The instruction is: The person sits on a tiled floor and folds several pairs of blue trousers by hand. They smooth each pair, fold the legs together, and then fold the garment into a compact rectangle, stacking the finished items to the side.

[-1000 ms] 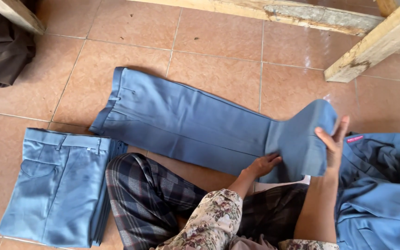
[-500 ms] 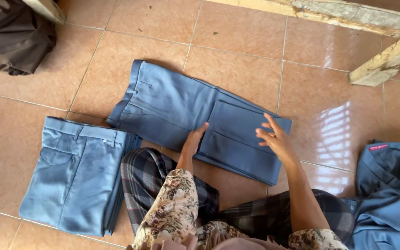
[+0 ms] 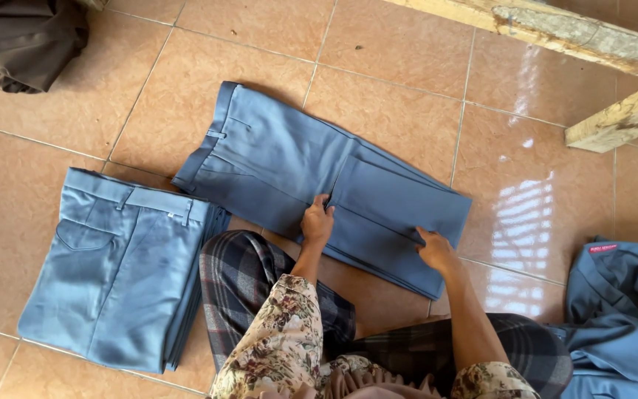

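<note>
A pair of blue-grey trousers [image 3: 282, 162] lies on the tiled floor in front of me, its legs folded back over itself. My left hand [image 3: 317, 220] rests flat on the near edge beside the fold line. My right hand [image 3: 435, 250] presses on the near corner of the folded-over leg part [image 3: 400, 207]. Neither hand grips the cloth; the fingers lie on it. My floral sleeves and checked sarong fill the bottom of the view.
A stack of folded blue-grey trousers [image 3: 119, 266] lies at the left. Unfolded blue garments [image 3: 622, 310] are heaped at the right. Dark cloth [image 3: 23, 41] sits at the top left. Wooden beams [image 3: 592, 33] cross the top right.
The trouser legs, held up in my right hand a second ago, now lie folded over the upper part. Both hands have moved down to the near edge of the fold.
</note>
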